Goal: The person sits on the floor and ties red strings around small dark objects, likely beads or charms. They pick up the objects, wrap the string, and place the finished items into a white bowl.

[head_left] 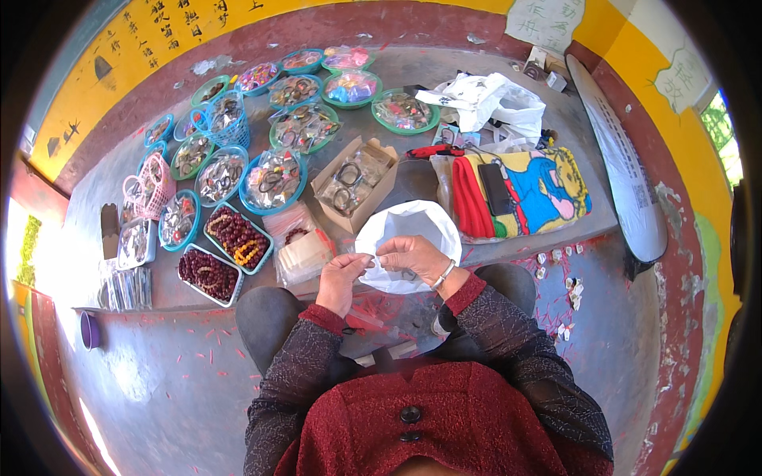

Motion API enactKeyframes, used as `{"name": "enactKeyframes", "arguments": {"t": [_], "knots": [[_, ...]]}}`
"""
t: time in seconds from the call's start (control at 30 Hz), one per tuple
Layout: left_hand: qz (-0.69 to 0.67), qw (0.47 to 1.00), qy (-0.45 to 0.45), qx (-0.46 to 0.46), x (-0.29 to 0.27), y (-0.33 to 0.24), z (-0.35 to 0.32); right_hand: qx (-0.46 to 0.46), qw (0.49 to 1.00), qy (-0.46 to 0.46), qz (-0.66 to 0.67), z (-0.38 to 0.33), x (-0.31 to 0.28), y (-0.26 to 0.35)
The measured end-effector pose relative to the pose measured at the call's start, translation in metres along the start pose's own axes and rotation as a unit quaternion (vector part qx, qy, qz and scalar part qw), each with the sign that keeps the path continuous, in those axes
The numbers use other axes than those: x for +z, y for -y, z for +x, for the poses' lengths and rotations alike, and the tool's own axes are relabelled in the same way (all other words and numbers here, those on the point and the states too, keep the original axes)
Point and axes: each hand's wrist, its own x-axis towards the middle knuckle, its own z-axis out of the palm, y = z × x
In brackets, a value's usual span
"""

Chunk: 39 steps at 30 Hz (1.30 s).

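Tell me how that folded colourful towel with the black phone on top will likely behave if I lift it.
The folded towel will probably sag and feel floppy, since its layers look soft and are loosely stacked. The black phone would likely slide off if the towel tipped, as it lies loose on top with nothing visibly holding it.

Makeshift trinket stall or sorting spot, shop-like, inside a plain painted building. Shown by many plastic bowls (272, 181) of small bagged goods, trays of beaded bracelets (238, 236) and an open cardboard box (332, 209), all spread over a low grey platform (178, 279). Yellow-and-maroon walls (652, 54) (paint chipped in places) carry handwritten characters (187, 25); daylight and greenery (719, 131) show at side openings.
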Motion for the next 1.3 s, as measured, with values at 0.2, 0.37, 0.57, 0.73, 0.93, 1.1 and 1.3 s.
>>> {"name": "enactKeyframes", "arguments": {"t": [0.2,0.37,0.57,0.73,0.93,1.1,1.3], "knots": [[0.007,1.0,-0.023,0.019,0.0,0.0,0.0,-0.002,1.0,0.006,-0.026,0.002,0.0,-0.002],[0.057,0.997,-0.027,0.032,0.003,0.0,-0.001,-0.037,0.994,0.009,-0.105,0.002,0.003,-0.004],[0.098,0.995,-0.01,0.03,0.009,-0.004,-0.004,-0.026,0.992,-0.05,-0.116,0.005,-0.006,-0.011],[0.107,0.994,-0.01,0.017,0.005,0.001,-0.002,-0.05,0.994,-0.057,-0.078,0.004,0.003,-0.005],[0.154,0.988,0.002,0.017,0.012,-0.003,-0.006,-0.04,0.993,-0.043,-0.098,0.003,-0.001,-0.008],[0.143,0.99,0.003,0.007,0.013,-0.002,-0.007,-0.023,0.995,-0.057,-0.078,0.001,-0.001,-0.009],[0.117,0.993,0.019,0.008,0.017,-0.008,-0.008,-0.009,0.998,-0.057,-0.035,0.002,-0.004,-0.009]]}}
